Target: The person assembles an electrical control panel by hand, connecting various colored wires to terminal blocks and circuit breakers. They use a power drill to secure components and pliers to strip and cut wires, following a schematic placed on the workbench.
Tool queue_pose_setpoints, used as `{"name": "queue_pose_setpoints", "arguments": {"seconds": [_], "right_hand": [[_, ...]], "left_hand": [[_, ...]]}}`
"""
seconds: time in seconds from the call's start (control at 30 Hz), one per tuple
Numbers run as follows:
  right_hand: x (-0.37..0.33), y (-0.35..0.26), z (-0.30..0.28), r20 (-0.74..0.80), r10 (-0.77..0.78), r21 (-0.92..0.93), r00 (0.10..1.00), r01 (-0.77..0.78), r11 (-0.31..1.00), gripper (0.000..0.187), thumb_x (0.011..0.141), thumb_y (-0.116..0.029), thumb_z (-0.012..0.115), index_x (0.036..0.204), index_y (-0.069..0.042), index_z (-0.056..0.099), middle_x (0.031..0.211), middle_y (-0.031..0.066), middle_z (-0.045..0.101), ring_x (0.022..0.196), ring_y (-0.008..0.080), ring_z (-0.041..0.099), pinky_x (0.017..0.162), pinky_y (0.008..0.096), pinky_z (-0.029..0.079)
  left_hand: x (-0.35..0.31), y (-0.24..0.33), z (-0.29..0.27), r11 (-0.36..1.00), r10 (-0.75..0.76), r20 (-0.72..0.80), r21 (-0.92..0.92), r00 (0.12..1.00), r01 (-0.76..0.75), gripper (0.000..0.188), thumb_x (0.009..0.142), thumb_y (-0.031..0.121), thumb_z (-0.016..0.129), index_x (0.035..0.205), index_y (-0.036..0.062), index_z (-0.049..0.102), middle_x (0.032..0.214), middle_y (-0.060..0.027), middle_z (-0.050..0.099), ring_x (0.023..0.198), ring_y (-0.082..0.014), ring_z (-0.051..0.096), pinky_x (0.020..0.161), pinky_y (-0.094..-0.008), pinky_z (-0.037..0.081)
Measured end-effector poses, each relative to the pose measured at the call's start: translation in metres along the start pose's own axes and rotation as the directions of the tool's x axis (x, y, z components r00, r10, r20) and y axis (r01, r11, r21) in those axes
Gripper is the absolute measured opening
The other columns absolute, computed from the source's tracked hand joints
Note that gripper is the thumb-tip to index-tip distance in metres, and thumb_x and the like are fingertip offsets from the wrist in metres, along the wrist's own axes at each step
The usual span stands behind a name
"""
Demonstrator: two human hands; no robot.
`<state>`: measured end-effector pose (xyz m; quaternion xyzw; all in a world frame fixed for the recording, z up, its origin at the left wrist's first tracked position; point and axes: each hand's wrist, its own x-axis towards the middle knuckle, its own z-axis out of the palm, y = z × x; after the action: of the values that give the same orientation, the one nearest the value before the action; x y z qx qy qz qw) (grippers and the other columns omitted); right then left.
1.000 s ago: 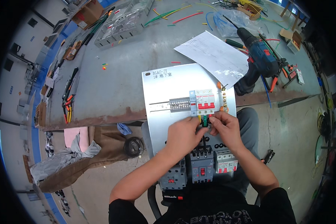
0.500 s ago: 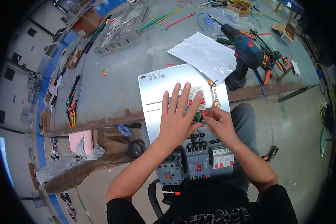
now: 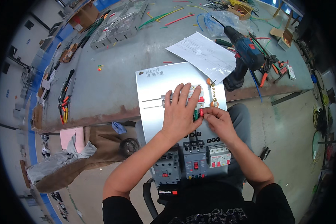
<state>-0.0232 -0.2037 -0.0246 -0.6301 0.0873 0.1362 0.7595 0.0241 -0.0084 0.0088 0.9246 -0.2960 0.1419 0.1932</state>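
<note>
A metal mounting plate point(image 3: 151, 86) leans from the bench edge toward my lap. My left hand point(image 3: 174, 117) lies over a small white circuit breaker point(image 3: 199, 100) with red switches, fingers apart, thumb near the coloured sleeves below it. A green sleeve point(image 3: 196, 114) and a red wire sleeve point(image 3: 201, 112) sit side by side at the breaker's lower end. My right hand point(image 3: 221, 123) pinches at the red sleeve; its fingertips are partly hidden. Lower on the plate are a large grey breaker point(image 3: 195, 161), a grey contactor point(image 3: 165, 171) and a white breaker point(image 3: 219, 156).
A printed paper sheet point(image 3: 203, 54) overlaps the plate's top edge. Beside it stands a cordless drill point(image 3: 246, 50), with pliers point(image 3: 266, 71) to its right. A clear parts box point(image 3: 115, 31) and hand tools point(image 3: 66, 93) are on the bench's left side.
My left fingers have drawn in and bent a little over the breaker. My right hand stays at the red sleeve. The whole view has shifted slightly.
</note>
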Motion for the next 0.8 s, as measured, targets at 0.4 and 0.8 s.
{"name": "queue_pose_setpoints", "arguments": {"seconds": [0.4, 0.8], "right_hand": [[0.078, -0.109, -0.089, -0.117, -0.733, -0.484, 0.671, 0.606, 0.632, 0.035, 0.095, -0.016, 0.080, 0.123, 0.000, 0.069, 0.106, 0.0060, 0.071, 0.095, 0.0138, 0.066, 0.086, 0.0322, 0.054], [-0.014, -0.232, -0.062, 0.061, -0.409, -0.738, 0.910, 0.317, 0.596, 0.036, 0.084, -0.007, 0.087, 0.118, -0.003, 0.074, 0.105, 0.0032, 0.077, 0.093, 0.0136, 0.073, 0.090, 0.0329, 0.059]], "left_hand": [[-0.003, -0.015, 0.006, 0.995, 0.079, -0.104, -0.058, 0.991, -0.085, 0.087, 0.074, 0.037, 0.084, 0.151, 0.0104, 0.055, 0.147, -0.0179, 0.050, 0.140, -0.0391, 0.045, 0.115, -0.0553, 0.034], [-0.009, -0.024, 0.015, 0.990, 0.079, -0.147, -0.102, 0.986, -0.095, 0.084, 0.074, 0.039, 0.083, 0.150, 0.0147, 0.055, 0.148, -0.0176, 0.051, 0.143, -0.0385, 0.045, 0.115, -0.0555, 0.035]]}}
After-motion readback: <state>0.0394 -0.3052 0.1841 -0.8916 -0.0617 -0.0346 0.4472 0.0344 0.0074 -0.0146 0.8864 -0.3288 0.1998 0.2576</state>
